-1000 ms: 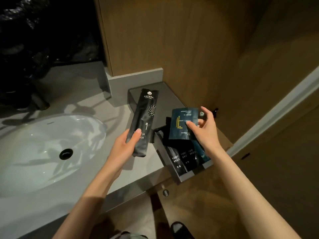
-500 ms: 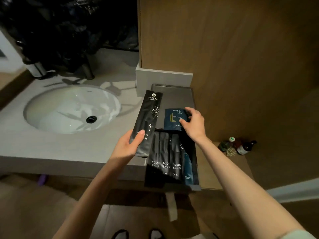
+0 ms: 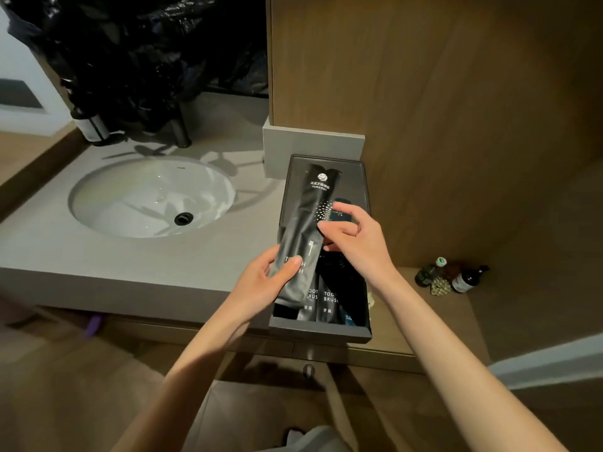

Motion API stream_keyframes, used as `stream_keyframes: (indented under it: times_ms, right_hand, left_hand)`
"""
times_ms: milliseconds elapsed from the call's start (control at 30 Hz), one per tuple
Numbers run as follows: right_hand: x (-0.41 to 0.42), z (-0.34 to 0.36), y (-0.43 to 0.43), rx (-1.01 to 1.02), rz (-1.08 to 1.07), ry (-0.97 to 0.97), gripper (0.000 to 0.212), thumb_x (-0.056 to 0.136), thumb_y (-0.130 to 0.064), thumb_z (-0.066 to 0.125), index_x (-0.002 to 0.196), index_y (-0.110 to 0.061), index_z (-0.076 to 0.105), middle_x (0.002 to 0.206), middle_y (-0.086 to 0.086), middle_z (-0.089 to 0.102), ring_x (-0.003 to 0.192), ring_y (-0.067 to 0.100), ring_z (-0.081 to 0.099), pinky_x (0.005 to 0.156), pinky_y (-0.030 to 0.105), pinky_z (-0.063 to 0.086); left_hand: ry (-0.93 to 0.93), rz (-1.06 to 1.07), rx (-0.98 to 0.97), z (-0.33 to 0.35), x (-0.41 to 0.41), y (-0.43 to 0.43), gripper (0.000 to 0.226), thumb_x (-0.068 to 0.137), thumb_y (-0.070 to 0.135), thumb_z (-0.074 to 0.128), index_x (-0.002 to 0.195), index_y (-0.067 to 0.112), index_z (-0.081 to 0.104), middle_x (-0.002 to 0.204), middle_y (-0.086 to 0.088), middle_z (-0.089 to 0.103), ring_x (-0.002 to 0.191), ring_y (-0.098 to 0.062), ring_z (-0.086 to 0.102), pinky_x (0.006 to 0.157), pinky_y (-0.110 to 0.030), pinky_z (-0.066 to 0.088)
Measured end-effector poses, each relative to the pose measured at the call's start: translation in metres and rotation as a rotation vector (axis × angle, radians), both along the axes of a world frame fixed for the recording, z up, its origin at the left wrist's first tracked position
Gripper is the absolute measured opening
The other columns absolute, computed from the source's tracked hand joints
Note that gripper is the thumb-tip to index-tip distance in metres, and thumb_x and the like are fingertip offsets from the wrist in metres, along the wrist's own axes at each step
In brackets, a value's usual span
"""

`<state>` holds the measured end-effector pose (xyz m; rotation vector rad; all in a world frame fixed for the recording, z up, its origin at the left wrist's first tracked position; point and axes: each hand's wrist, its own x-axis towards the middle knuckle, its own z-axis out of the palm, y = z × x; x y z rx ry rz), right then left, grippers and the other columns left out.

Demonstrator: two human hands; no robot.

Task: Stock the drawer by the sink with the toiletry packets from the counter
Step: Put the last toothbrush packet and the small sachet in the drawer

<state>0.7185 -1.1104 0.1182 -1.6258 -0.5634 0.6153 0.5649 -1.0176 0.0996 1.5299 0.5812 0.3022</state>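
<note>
While my left hand (image 3: 270, 282) grips the lower end of the long black packet (image 3: 306, 230), thumb pressed across its half-covered "TOOTH BRUSH" lettering, the packet slants above the open drawer (image 3: 319, 331) at the right end of the counter (image 3: 98, 256). My right hand (image 3: 355, 243) curls at its right edge, over a small blue packet (image 3: 339, 212) reading "LUXURY"; I cannot tell whether it pinches it. Black packets marked "TOOTH BRUSH" (image 3: 329, 301) lie against the drawer's front edge.

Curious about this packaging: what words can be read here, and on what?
"TO…H", partly thumb-covered: held packet in left hand.
"BRUSH", "牙具": packets in drawer.
"LUXURY": blue packet by right hand.
Held packet's logo print, labels on bottles: too small to read.
</note>
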Motion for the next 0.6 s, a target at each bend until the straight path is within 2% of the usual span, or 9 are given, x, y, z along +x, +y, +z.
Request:
stream_keyframes:
  times_ms: [133, 233, 300, 333, 500, 533, 600]
  right_hand:
    - [-0.015, 0.002, -0.012, 0.007, -0.07, 0.055, 0.046, 0.08, -0.016, 0.075, 0.123, -0.016, 0.056, 0.091, 0.01, 0.075, 0.075, 0.021, 0.073, 0.068, 0.025, 0.058]
    - [-0.022, 0.002, -0.024, -0.027, -0.055, 0.052, 0.046, 0.08, -0.015, 0.075, 0.122, -0.016, 0.059, 0.091, 0.009, 0.076, 0.079, 0.02, 0.073, 0.07, 0.029, 0.059]
    - [-0.028, 0.0, -0.033, -0.053, -0.018, 0.052, 0.047, 0.08, -0.015, 0.075, 0.124, -0.015, 0.059, 0.092, 0.009, 0.076, 0.084, 0.023, 0.073, 0.076, 0.037, 0.06]
    - [-0.032, 0.0, -0.036, -0.061, -0.001, 0.057, 0.046, 0.08, -0.015, 0.075, 0.123, -0.015, 0.06, 0.092, 0.009, 0.076, 0.084, 0.024, 0.073, 0.076, 0.037, 0.06]
    - [-0.043, -0.004, -0.057, -0.076, -0.016, 0.012, 0.031, 0.087, -0.012, 0.066, 0.118, -0.014, 0.064, 0.089, 0.008, 0.074, 0.07, 0.018, 0.069, 0.058, 0.026, 0.059]
    - [-0.042, -0.009, -0.062, -0.116, -0.05, -0.059, 0.028, 0.089, -0.015, 0.064, 0.117, -0.013, 0.066, 0.09, 0.006, 0.073, 0.07, 0.015, 0.067, 0.057, 0.024, 0.058]
    - [-0.036, -0.021, -0.075, -0.25, -0.11, -0.271, 0.027, 0.092, -0.022, 0.06, 0.118, -0.019, 0.067, 0.097, -0.001, 0.07, 0.077, 0.01, 0.065, 0.065, 0.023, 0.055]
  left_hand:
    - [0.034, -0.092, 0.039, 0.0, -0.008, -0.005, 0.027, 0.092, 0.028, 0.058, 0.119, 0.025, 0.063, 0.112, 0.01, 0.071, 0.107, -0.003, 0.064, 0.093, -0.022, 0.047]
    - [0.01, -0.047, 0.048, 0.003, -0.009, -0.006, 0.013, 0.094, 0.022, 0.056, 0.098, 0.029, 0.066, 0.083, 0.02, 0.074, 0.08, 0.009, 0.066, 0.069, -0.007, 0.048]
    - [-0.002, 0.001, 0.0, 0.004, -0.007, -0.006, 0.016, 0.093, 0.017, 0.056, 0.092, 0.032, 0.061, 0.066, 0.021, 0.071, 0.059, 0.008, 0.064, 0.054, -0.008, 0.048]
    - [-0.001, 0.01, -0.027, 0.004, -0.006, -0.006, 0.017, 0.093, 0.014, 0.058, 0.092, 0.031, 0.061, 0.063, 0.018, 0.071, 0.055, 0.006, 0.063, 0.051, -0.01, 0.048]
    - [0.111, -0.046, -0.179, -0.006, -0.005, -0.008, 0.015, 0.087, 0.009, 0.065, 0.096, 0.021, 0.065, 0.064, 0.005, 0.073, 0.053, -0.002, 0.065, 0.054, -0.02, 0.055]
    - [0.148, -0.058, -0.207, -0.009, -0.005, -0.008, 0.014, 0.086, 0.008, 0.066, 0.095, 0.019, 0.064, 0.065, 0.004, 0.074, 0.052, -0.002, 0.065, 0.054, -0.019, 0.055]
    - [0.223, -0.099, -0.242, -0.014, -0.007, -0.007, 0.015, 0.085, 0.008, 0.068, 0.095, 0.017, 0.062, 0.071, 0.004, 0.075, 0.05, -0.001, 0.064, 0.053, -0.017, 0.054]
